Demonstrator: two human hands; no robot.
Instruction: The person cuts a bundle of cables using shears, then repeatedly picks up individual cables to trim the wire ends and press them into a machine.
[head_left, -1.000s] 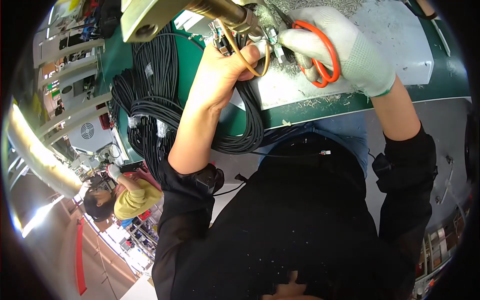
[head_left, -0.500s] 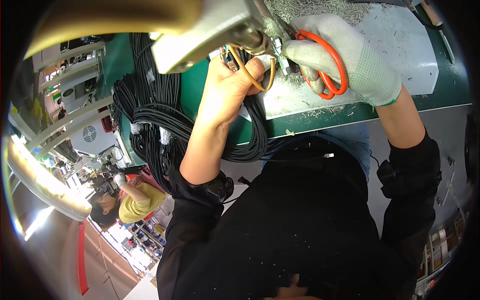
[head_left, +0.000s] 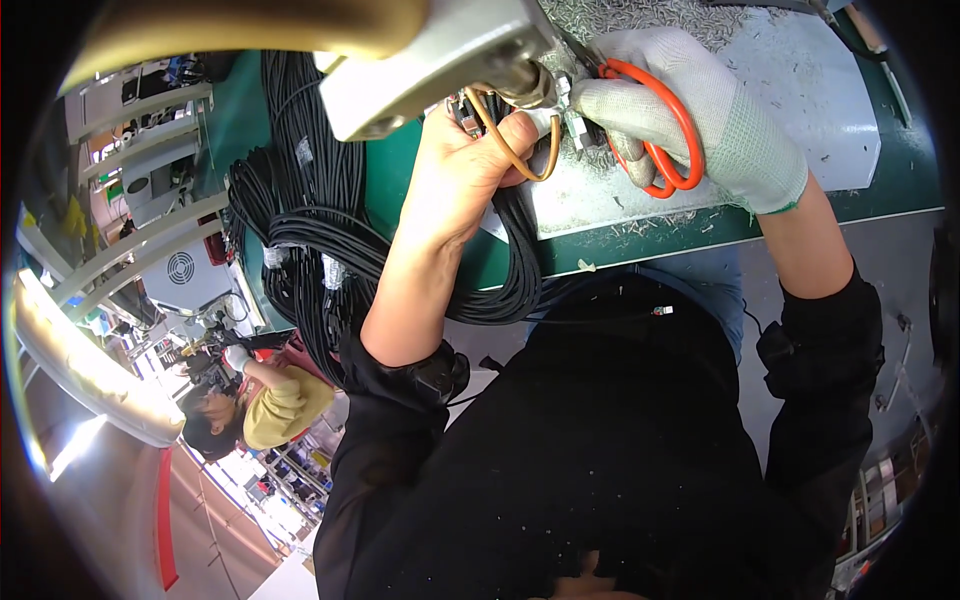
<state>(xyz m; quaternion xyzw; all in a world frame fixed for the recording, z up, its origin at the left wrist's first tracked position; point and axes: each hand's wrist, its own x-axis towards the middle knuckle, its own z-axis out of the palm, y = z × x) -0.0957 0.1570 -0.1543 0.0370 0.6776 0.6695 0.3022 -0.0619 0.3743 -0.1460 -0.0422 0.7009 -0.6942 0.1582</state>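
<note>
My left hand (head_left: pixel 460 165), bare with a white cover on the thumb tip, is closed in a pinch. Small metal connectors (head_left: pixel 466 118) show between its fingers. Just beyond the thumb, another small silver connector (head_left: pixel 575 132) sits between my two hands. My right hand (head_left: pixel 690 115) wears a pale knitted glove and is closed around scissors with red loop handles (head_left: pixel 672 115). Its thumb and forefinger point at the silver connector; whether they touch it I cannot tell. A tan loop (head_left: pixel 548 165) crosses in front of my left fingers. The overhead metal block hides part of the work.
A grey metal block (head_left: pixel 430 75) hangs close over my left hand. Bundles of black cable (head_left: pixel 310 220) lie on the green table (head_left: pixel 385 190). Metal scraps (head_left: pixel 640 20) cover part of a white sheet (head_left: pixel 800 100). A cable end (head_left: pixel 662 311) rests at my lap. Another person (head_left: pixel 280 400) works at the left.
Both hands stay nearly in place, fingertips still together at the silver connector. The overhead block has shifted slightly right in view, and the silver connector is a little more exposed.
</note>
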